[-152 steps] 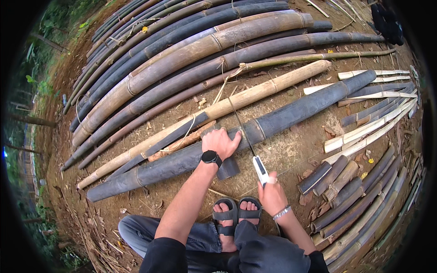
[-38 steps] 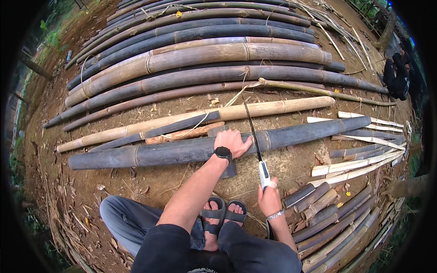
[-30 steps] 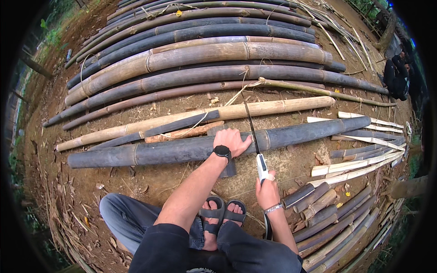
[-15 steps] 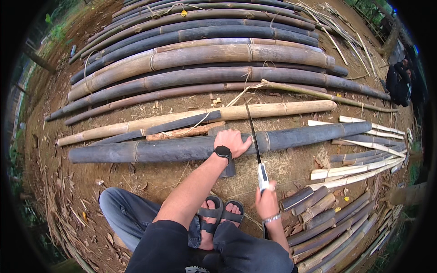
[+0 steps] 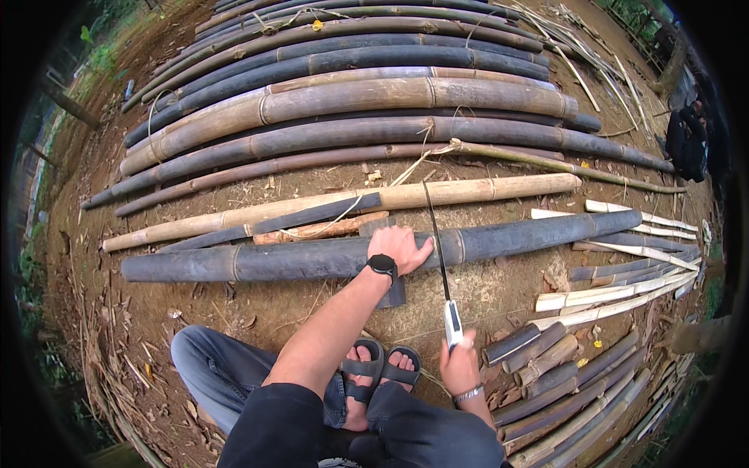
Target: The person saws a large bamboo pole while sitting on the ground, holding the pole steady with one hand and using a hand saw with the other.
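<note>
A thick dark bamboo pole [image 5: 312,260] lies crosswise before me. My left hand [image 5: 399,248] presses down on it from above, fingers over its far side and thumb stretched toward the saw. My right hand [image 5: 460,365] is closed round the white and dark handle of a hand saw [image 5: 452,318]. The saw's narrow dark blade crosses the pole between my left thumb and a pale joint ring, its tip reaching over a tan bamboo pole [image 5: 312,206] behind. Whether the blade has cut into the pole cannot be made out.
Many long bamboo poles [image 5: 343,95] lie side by side beyond. At the right are pale split strips [image 5: 601,295] and cut bamboo lengths [image 5: 538,349]. A dark flat piece [image 5: 394,295] lies under the pole. My sandalled feet [image 5: 363,365] are close in front.
My right hand has drawn the saw a little back toward me, and its tip has come nearer. My left hand keeps its place on the bamboo pole. The view has shifted slightly.
</note>
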`<state>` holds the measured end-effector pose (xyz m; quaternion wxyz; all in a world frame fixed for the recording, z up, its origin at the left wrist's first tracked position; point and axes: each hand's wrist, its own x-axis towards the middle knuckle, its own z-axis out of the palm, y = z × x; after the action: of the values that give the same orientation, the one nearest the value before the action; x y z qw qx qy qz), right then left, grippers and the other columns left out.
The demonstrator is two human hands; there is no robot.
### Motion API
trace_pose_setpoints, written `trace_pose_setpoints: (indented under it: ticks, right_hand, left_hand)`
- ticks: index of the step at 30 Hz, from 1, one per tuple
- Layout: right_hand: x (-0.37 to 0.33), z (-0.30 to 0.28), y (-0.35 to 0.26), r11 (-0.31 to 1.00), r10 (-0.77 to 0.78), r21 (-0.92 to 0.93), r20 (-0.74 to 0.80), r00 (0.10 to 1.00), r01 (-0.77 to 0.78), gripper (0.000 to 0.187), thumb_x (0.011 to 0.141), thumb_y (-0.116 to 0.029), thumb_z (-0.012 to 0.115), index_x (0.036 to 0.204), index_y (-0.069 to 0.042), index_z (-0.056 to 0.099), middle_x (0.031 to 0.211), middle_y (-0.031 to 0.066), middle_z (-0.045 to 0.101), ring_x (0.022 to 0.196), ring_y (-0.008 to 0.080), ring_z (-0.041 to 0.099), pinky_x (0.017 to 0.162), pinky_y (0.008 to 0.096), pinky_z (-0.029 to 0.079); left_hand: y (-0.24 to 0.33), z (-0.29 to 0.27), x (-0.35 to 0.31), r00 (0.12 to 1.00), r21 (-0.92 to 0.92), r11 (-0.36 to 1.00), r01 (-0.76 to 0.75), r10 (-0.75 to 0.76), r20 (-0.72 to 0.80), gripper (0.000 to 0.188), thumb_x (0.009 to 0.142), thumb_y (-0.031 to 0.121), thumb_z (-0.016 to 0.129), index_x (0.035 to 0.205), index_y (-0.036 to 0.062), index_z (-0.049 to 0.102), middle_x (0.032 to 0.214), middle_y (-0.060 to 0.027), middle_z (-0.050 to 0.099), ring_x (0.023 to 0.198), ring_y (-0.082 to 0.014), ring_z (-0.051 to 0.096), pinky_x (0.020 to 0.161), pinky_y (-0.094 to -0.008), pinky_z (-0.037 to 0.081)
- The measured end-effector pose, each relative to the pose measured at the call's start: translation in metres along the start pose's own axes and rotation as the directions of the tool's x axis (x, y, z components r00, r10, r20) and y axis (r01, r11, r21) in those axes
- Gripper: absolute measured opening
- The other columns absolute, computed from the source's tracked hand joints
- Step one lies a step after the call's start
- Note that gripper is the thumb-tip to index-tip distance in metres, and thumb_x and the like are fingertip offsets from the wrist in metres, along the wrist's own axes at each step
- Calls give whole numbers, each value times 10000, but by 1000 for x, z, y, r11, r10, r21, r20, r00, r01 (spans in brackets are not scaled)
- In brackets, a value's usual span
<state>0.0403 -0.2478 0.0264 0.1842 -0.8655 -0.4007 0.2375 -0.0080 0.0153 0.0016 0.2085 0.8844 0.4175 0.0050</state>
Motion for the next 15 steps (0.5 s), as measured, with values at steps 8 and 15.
trace_pose_setpoints:
  ticks: [8, 15]
  right_hand:
    - [1, 8, -1, 997, -20, 79, -5, 1000, 20, 393, 989, -195, 569, 1152, 81, 340, 754, 366, 622, 714, 549, 625, 608, 623, 492]
    - [49, -4, -22, 999, -10, 40, 21, 1000, 9, 397, 988, -197, 577, 1158, 81, 349, 738, 355, 626, 710, 544, 631, 600, 612, 507]
  left_hand:
    - [-3, -4, -3, 999, 19, 1000, 19, -20, 36, 699, 915, 596, 486, 728, -31, 731, 743, -267, 697, 738, -386, 714, 701, -462, 568]
    - [-3, -4, 0, 1000, 31, 999, 16, -17, 20, 694, 916, 603, 483, 738, -18, 735, 740, -258, 699, 727, -379, 713, 688, -459, 565]
